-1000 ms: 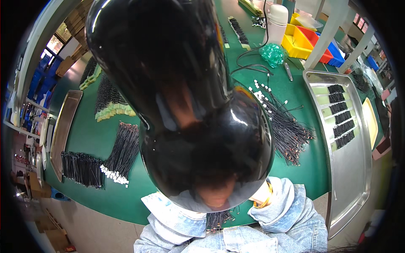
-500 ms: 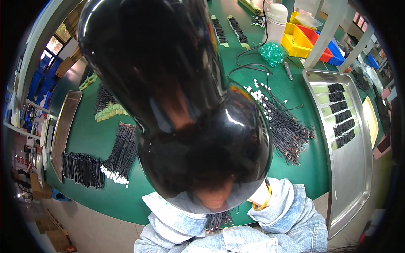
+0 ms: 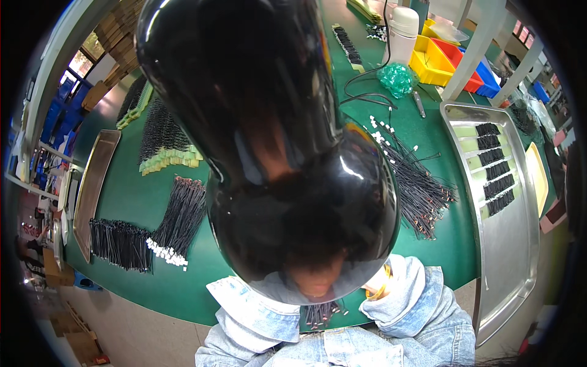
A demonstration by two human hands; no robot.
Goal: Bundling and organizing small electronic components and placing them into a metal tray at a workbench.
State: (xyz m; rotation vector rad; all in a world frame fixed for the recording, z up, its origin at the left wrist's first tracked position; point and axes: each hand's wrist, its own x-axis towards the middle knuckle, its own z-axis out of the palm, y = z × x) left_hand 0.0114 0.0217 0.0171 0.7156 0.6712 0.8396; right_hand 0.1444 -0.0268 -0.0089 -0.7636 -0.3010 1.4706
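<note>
A large glossy black rounded object [image 3: 293,202], its kind unclear, fills the middle of the view and hides most of what is under it. Beneath its lower edge, my left sleeve [image 3: 254,312] of light denim reaches in, with the left hand out of sight. At my right hand [image 3: 375,282], only a sliver by the wrist shows, with a yellow band; its fingers are covered. Between the two cuffs, ends of thin black wires [image 3: 321,314] stick out. Whether either hand holds them cannot be seen.
A loose pile of black wires with white connectors [image 3: 416,186] lies right on the green table [image 3: 202,293]. Bundled wires [image 3: 178,214] and another black bundle [image 3: 122,246] lie left. Metal trays [image 3: 510,263] flank both sides. Behind are a green plastic ball [image 3: 397,79] and yellow bin [image 3: 431,61].
The black object has shifted to the right in view, uncovering more wire bundles at left and hiding one far strip. My sleeves stay nearly in place.
</note>
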